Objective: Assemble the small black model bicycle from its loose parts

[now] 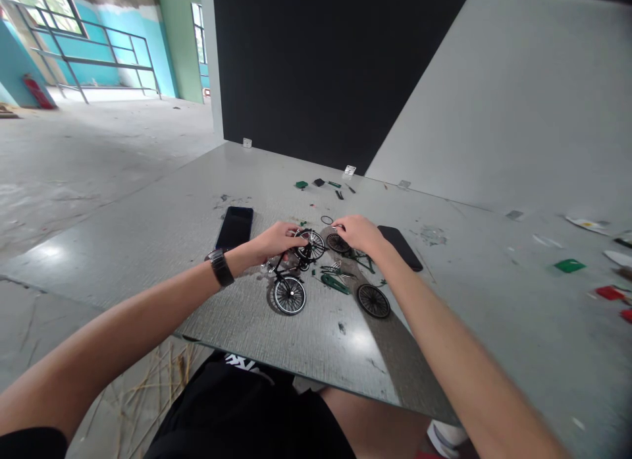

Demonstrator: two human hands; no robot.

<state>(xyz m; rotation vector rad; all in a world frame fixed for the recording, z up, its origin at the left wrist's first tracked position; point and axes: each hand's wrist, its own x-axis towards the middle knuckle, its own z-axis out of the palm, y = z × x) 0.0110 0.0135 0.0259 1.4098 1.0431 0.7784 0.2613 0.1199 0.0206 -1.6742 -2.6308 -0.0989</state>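
Observation:
My left hand, with a dark band at its wrist, grips a black miniature bicycle by its far wheel. The bicycle's near wheel has a pale rim and rests at or just above the tabletop. To the right, my right hand has its fingers pinched together above a loose-looking black wheel; what is between the fingertips is too small to make out. Under that hand lies a dark green bicycle frame. Another black wheel lies nearer me. Between the hands are a green chain-guard-like part and a thin black ring.
A phone lies left of my hands, and a dark flat object lies beyond my right forearm. Several small green and black parts are scattered farther back. A black and grey panel rises behind the grey tabletop.

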